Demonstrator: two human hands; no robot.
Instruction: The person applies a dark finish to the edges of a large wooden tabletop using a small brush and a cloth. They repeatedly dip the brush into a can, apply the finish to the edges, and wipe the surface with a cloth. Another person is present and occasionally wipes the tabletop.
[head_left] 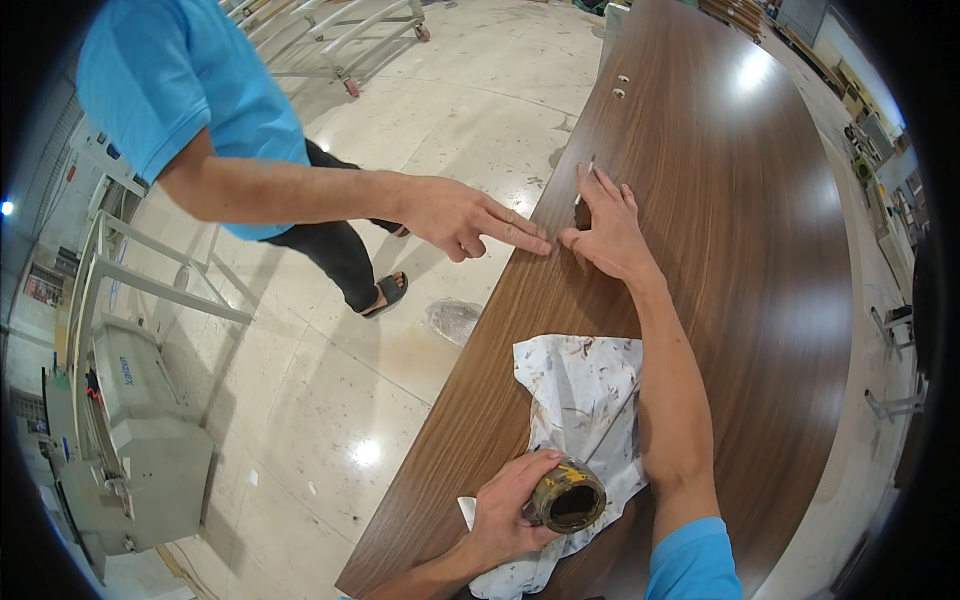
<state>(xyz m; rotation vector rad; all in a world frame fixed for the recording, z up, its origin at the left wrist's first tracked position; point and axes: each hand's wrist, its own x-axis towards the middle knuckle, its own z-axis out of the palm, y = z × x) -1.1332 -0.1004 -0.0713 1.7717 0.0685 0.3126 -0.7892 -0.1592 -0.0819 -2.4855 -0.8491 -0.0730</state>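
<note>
My left hand (508,510) is wrapped round a small round jar (570,495), its rim smeared brown and yellow and its inside dark. Under the jar and that hand lies a crumpled white cloth (585,385) spotted with brown stains. Farther up, my right hand (612,228) rests near the left edge of a dark brown wood-grain panel (720,260). A thin, pale-ended stick (592,162) pokes out between its fingers; the rest of it is mostly hidden. Just left of my right hand, a co-worker's hand (470,218) reaches in, two fingertips touching the panel.
The co-worker, in a blue shirt (200,90), stands at the left beside the panel. Two small round holes (620,86) show near its far end. A grey machine (150,440) stands lower left, and a wheeled metal rack (340,40) at the back. Clear plastic (453,320) lies on the floor.
</note>
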